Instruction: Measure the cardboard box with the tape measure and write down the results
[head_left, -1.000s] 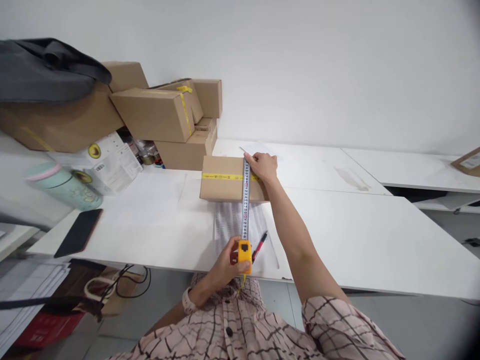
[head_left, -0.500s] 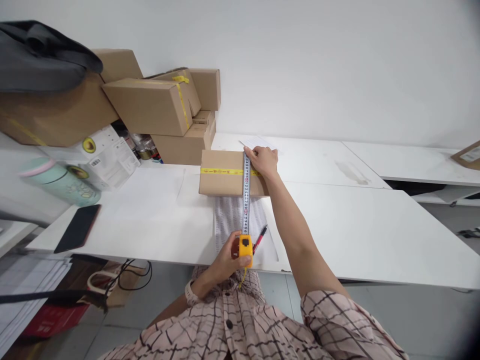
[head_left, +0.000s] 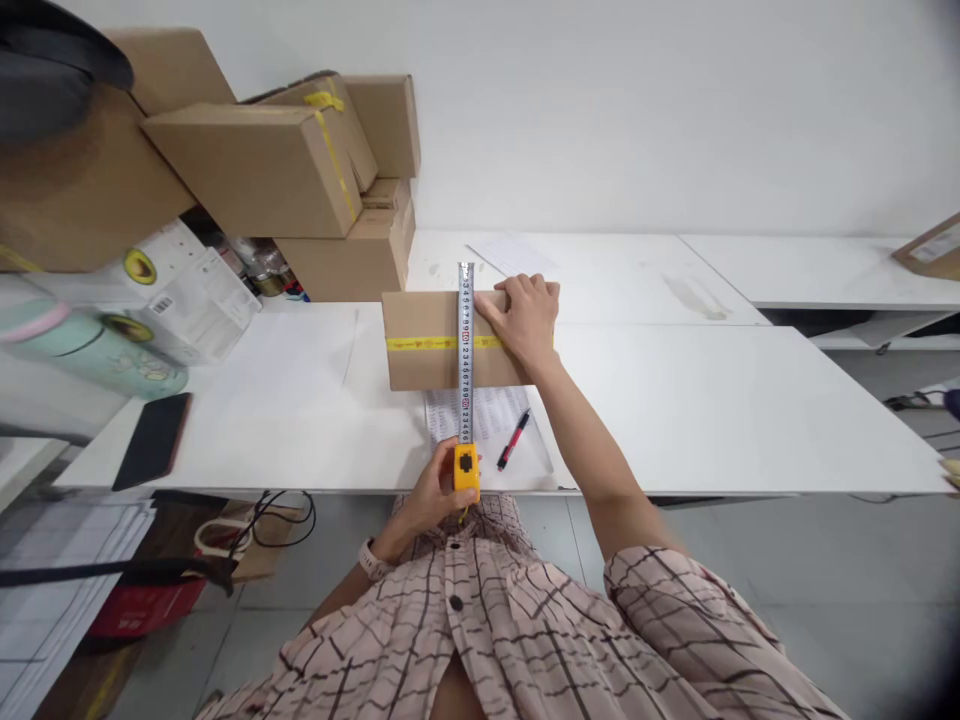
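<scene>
A small cardboard box [head_left: 420, 365] with a yellow tape band lies on the white table [head_left: 712, 410]. My left hand [head_left: 431, 495] is closed around the yellow tape measure case [head_left: 466, 470] at the table's near edge. Its white blade [head_left: 465, 350] runs away from me over the box top, its tip past the far edge. My right hand [head_left: 525, 320] lies on the box's right part, fingers pressing beside the blade. A printed sheet [head_left: 491, 425] sits under the box's near side, with a red pen [head_left: 514, 440] on it.
Stacked cardboard boxes [head_left: 247, 160] fill the back left. Below them lie a white avocado-print carton [head_left: 176, 295] and a mint bottle [head_left: 90, 345]. A dark phone [head_left: 152, 440] rests near the left front edge. Another sheet [head_left: 510, 255] lies behind the box. Cables [head_left: 277, 515] hang under the table.
The blade's tip has slid out beyond the box's far edge, and my right hand has shifted from pinching the tip to resting beside it. The view has dipped lower.
</scene>
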